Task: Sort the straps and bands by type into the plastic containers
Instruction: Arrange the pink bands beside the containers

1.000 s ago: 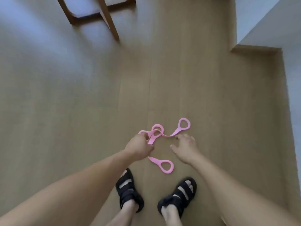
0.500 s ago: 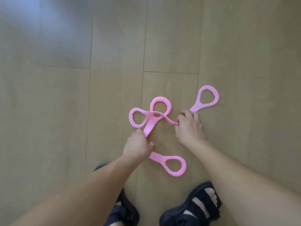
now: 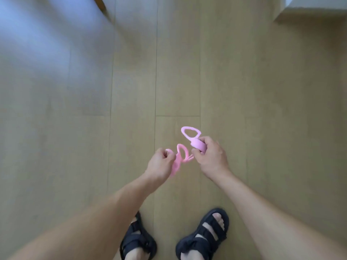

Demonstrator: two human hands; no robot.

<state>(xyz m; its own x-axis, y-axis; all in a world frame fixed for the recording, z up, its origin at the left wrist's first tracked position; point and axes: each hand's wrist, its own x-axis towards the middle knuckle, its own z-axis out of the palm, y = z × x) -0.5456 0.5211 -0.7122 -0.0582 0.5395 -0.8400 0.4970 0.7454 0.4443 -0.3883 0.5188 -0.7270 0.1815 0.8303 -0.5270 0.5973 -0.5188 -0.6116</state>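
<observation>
Two pink rubber bands with loop handles are off the floor, one in each hand. My right hand [image 3: 211, 156] grips one pink band [image 3: 197, 146] folded in its fingers, with a loop handle sticking up and to the left. My left hand [image 3: 160, 164] pinches the other pink band [image 3: 178, 160], whose loops hang between the two hands. A thin part of the bands still runs between my hands. No plastic container is in view.
Light wooden plank floor [image 3: 244, 91] lies all around. My feet in dark sandals [image 3: 203, 235] stand below the hands. A wooden furniture leg [image 3: 102, 6] shows at the top left, and a white wall corner [image 3: 309, 10] at the top right.
The pink bands lay tangled on the floor under my hands; now both hands have lifted them, and the view has risen away from the floor.
</observation>
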